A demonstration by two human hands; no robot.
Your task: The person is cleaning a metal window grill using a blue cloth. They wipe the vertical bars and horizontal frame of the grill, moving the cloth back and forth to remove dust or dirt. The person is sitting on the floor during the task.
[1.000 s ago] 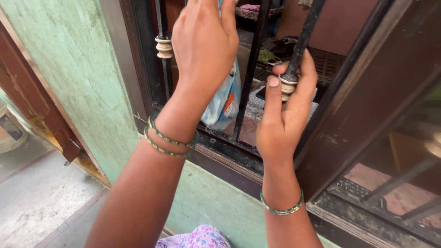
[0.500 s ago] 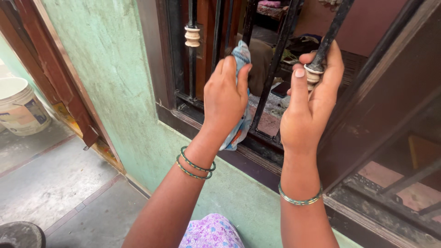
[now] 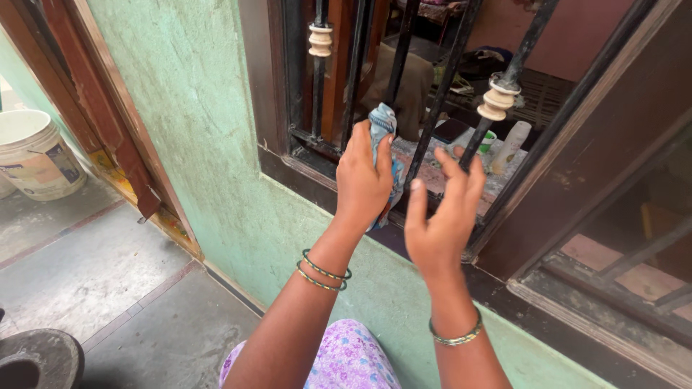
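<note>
Left hand [image 3: 364,180] clamped on a bunched blue patterned cloth [image 3: 383,137], pressed against a dark metal window bar [image 3: 432,108] just above the sill [image 3: 404,238]. Cloth sticking up past the fingertips and trailing down behind the palm, touching the bar or just beside it; cannot tell which. Two green bangles [image 3: 323,272] on the left wrist.

Right hand [image 3: 441,220] empty, fingers spread and loose, raised near the next bar [image 3: 479,140] to the right, not gripping anything; fingertips close to that bar but slightly blurred, so contact unclear. One green bangle [image 3: 455,336] on the right wrist.

Cream ribbed ornament [image 3: 499,99] ringed around the right bar, above the right hand and apart from it. Matching ornament [image 3: 320,39] on a far-left bar, well up from the left hand.

Through the grille, on a speckled desk [image 3: 440,169] inside: a white bottle [image 3: 510,146] and a small green-and-white cup [image 3: 488,140], side by side, beyond the right bar. Dark clutter farther in, too dim to tell.

Pale green wall [image 3: 187,122] to the left of the window and below the sill. Brown door frame [image 3: 94,108] at far left, a white bucket [image 3: 36,155] standing on the grey floor [image 3: 94,281] beside it. Round dark object [image 3: 36,356] in the near-left corner. Purple flowered garment [image 3: 339,360] at the near edge between the forearms. Brown window shutter [image 3: 613,144] open at right.
</note>
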